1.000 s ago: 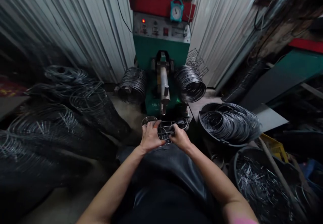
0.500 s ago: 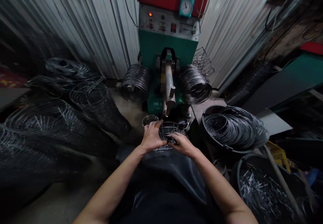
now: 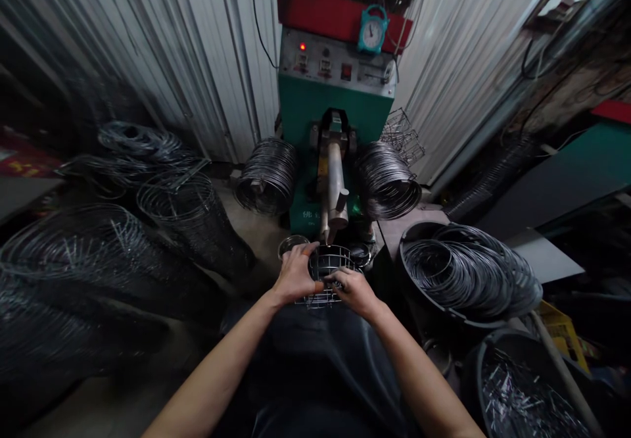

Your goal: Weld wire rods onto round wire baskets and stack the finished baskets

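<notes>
A small round wire basket sits in front of my body, just below the tip of the machine's metal arm. My left hand grips its left side, thumb towards the near part and fingers along the rim. Orange wraps show on a finger and the thumb. On the right, my right hand bends over the basket's near side with fingers pinched together; what lies between them is too small to make out. The basket's lower part is partly covered by my hands.
The green machine stands ahead, a wire coil on its left and another coil on its right. Wire rings fill a black tub at right, above a bucket of metal scraps. Rolled wire mesh stands left.
The view has tilted slightly, so the machine and coils appear lower and a little to the right. Both hands stay at the basket, the right fingers shifted slightly.
</notes>
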### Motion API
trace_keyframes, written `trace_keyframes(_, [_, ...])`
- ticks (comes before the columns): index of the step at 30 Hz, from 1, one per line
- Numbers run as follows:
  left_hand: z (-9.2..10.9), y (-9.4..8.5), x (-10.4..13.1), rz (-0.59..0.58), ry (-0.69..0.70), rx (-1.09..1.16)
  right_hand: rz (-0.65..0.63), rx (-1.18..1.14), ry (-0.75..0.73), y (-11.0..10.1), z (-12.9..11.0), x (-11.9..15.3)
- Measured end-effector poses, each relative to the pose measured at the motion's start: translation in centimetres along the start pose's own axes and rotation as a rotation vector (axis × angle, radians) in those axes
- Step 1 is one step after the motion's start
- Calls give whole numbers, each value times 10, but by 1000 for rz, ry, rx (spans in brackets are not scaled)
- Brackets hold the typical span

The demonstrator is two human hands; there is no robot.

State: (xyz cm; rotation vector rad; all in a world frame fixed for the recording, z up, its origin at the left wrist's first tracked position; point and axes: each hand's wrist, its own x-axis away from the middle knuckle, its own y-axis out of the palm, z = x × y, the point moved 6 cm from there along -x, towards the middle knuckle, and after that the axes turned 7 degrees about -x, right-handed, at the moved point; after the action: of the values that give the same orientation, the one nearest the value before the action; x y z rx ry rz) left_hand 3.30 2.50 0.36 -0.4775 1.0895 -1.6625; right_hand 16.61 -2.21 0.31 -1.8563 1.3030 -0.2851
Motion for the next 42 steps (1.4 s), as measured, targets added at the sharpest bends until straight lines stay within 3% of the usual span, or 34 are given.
trace_keyframes(6, [-8,0,-22,-7,-35,7,-16,44,20,-10,6,-22])
trace_keyframes(16, [-3,-7,-32,-12,-118,-43,45,124,118,-11,11,-25])
trace_keyframes(19, [-7,-7,-42,-29,-161,-61,111,95,158,-15,13,-33])
trace_keyframes(21, [-9,-5,-46,-42,-173,-65,228,1,174,-19,13,-31])
trace_keyframes(24, [-11,-4,-48,-14,-174,-70,520,-301,297,-23,25,-4])
trace_keyframes(26, [-12,-5,-50,21,-178,-68,670,-638,516,-14,47,25])
trace_keyframes(29, [-17,-6,-57,41,-211,-52,714,-1193,848,15,75,65])
trace_keyframes(31, [-21,-7,-61,35,-233,-35,715,-1409,946,28,85,84])
trace_keyframes(36, [-23,-6,-69,25,-229,-1,823,-1406,1061,39,95,115])
trace_keyframes(42, [-32,-5,-72,-30,-198,79,875,-1462,1060,44,95,124])
